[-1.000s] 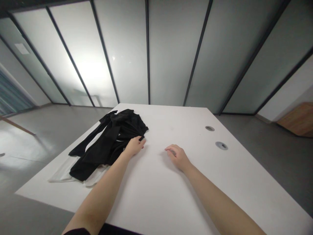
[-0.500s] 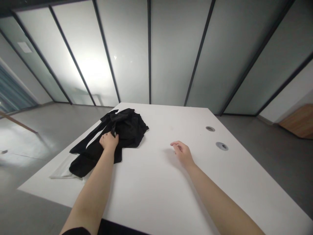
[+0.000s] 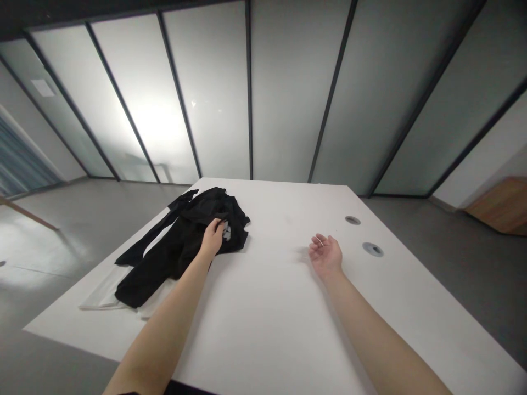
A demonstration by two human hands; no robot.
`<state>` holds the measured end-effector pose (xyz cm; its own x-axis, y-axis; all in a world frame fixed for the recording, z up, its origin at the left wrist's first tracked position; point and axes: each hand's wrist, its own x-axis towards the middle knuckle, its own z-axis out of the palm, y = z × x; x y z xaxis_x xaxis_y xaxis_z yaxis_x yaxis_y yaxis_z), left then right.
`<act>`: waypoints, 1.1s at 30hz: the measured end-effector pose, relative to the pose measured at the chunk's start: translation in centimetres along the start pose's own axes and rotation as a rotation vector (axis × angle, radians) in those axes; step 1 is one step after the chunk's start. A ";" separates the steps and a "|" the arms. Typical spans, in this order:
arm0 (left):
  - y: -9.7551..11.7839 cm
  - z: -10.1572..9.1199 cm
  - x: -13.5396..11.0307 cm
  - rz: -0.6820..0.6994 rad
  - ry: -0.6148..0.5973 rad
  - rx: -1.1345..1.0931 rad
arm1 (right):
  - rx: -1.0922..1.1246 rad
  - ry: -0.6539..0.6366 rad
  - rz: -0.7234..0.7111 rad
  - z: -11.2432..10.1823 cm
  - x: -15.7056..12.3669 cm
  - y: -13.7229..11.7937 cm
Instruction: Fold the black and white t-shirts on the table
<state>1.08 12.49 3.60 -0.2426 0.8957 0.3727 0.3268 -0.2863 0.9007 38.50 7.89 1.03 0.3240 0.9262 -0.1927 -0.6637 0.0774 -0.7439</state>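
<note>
A crumpled black garment (image 3: 181, 247) lies at the left of the white table, one long narrow part stretching toward the front left. My left hand (image 3: 213, 237) is closed on a fold of its cloth, near its right side. Beside those fingers a grey-and-white patch (image 3: 226, 231) shows on the cloth. White cloth (image 3: 102, 291) sticks out from under the black garment. Over the table's right half, my right hand (image 3: 326, 255) is turned palm up, apart from the clothes. Its fingers are loosely bent and open, with a thin pale line across them that I cannot make out.
The white table (image 3: 263, 307) reaches from me toward a frosted glass wall (image 3: 284, 99) with dark frames. Two round grommets, a far one (image 3: 353, 220) and a nearer one (image 3: 373, 249), are set in its right side. Grey floor (image 3: 428, 247) surrounds it.
My left hand has moved right and slightly away along the black garment, lifting a fold and baring the grey-and-white patch. My right hand has shifted right and turned palm up.
</note>
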 end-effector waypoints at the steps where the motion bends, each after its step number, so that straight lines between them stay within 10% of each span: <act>1: 0.3 1.2 -0.6 -0.087 -0.045 -0.080 | 0.064 -0.001 0.048 -0.1 0.1 -0.1; 5: 1.4 4.6 -4.1 -0.420 -0.325 -0.356 | 0.224 -0.052 0.162 -0.5 0.4 0.0; 12: 4.8 5.1 -8.5 -0.517 -1.694 -0.507 | -0.450 -0.253 -0.126 -0.5 1.0 2.7; 14: 4.9 5.7 -8.6 -0.531 -1.616 -0.450 | -0.601 -0.305 -0.188 -0.2 0.4 3.4; 18: 3.5 7.2 -8.1 -0.357 -1.010 -0.248 | -0.991 -0.584 -0.372 0.9 -1.8 3.8; 21: 2.8 7.4 -7.9 -0.113 -0.799 0.028 | -1.015 -0.678 -0.380 1.3 -2.8 3.5; 27: 3.2 7.2 -9.1 0.402 -0.749 0.612 | -0.811 -0.518 -0.269 0.6 -2.0 3.7; 33: 2.1 7.1 -7.7 0.429 -0.835 0.485 | -1.026 -0.408 -0.403 0.3 -1.6 4.7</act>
<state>10.09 7.44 1.03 0.6250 0.7543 0.2011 0.6110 -0.6330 0.4754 34.64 6.93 -1.98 0.0227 0.9667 0.2548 0.3513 0.2309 -0.9073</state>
